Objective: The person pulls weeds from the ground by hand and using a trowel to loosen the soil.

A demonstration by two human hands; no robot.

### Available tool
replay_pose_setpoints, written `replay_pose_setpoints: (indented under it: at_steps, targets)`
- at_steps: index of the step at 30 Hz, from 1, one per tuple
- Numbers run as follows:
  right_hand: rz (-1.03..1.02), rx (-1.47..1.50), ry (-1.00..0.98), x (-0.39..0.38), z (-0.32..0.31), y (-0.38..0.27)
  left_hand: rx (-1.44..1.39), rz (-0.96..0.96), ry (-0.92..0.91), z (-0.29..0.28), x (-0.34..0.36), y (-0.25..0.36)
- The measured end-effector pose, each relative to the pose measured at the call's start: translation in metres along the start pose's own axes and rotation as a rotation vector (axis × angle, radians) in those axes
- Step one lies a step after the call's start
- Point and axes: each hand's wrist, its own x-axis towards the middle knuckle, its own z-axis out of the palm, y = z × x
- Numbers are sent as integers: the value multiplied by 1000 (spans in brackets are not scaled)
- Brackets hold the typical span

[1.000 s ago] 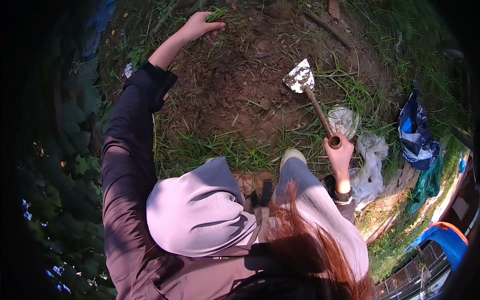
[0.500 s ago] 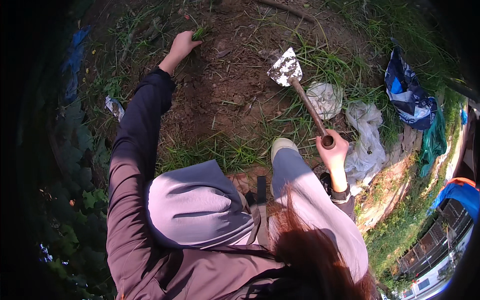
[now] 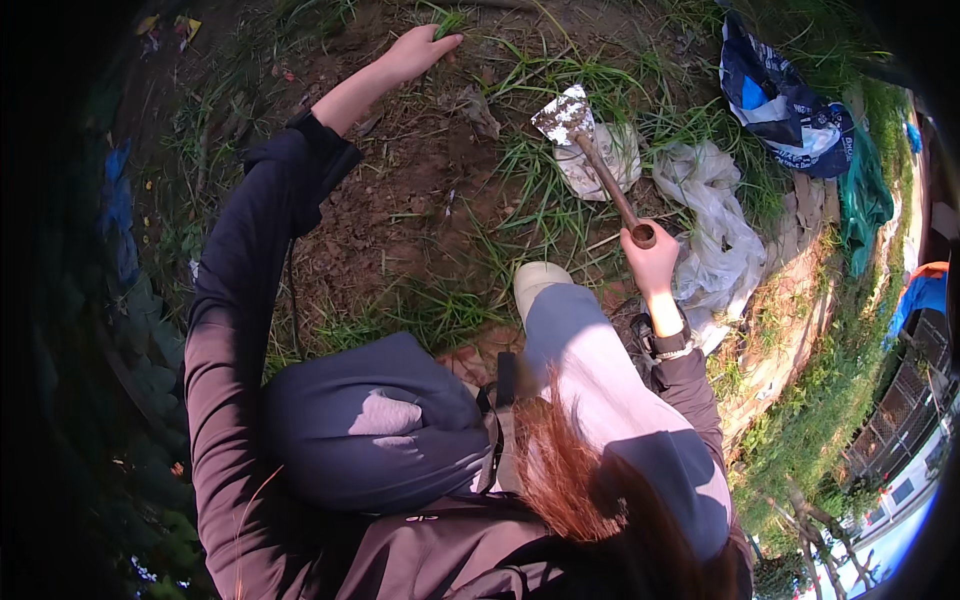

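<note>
Stretched out to the far side, my left hand (image 3: pixel 418 55) has its fingers closed at a green grass tuft (image 3: pixel 449 20); the fingertips are partly hidden. My right hand (image 3: pixel 652 257) is wrapped round the handle end of a hand trowel (image 3: pixel 607 183). The trowel has a rusty, hollow tube handle and a flat, shiny metal blade smeared with soil. Its blade points away from me, over grass and the edge of a crumpled whitish plastic bag (image 3: pixel 600 168). Bare brown soil (image 3: pixel 390 205) with dry bits lies between my hands.
Right of my right hand lies a crumpled clear plastic sheet (image 3: pixel 715 225). Farther right are a dark blue and white bag (image 3: pixel 785 105) and a green bag (image 3: pixel 865 210). A blue scrap (image 3: pixel 118 215) lies far left. Grass (image 3: pixel 425 310) grows before my knees.
My left hand has moved farther away and a little right, still at grass. The trowel has shifted slightly in view, its blade now overlapping the whitish bag; my right hand keeps its hold.
</note>
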Motion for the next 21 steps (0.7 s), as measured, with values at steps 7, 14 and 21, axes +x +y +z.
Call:
replay_pose_setpoints:
  at_steps: [7,14,21]
  targets:
    - [1,90,93,35,57,-9,68,-65,-23,36,15,6]
    - [49,61,101,35,52,-32,16,-57,12,16,27,12]
    - [-44,43,45,64,60,-28,-187,-131,121,41,7,7]
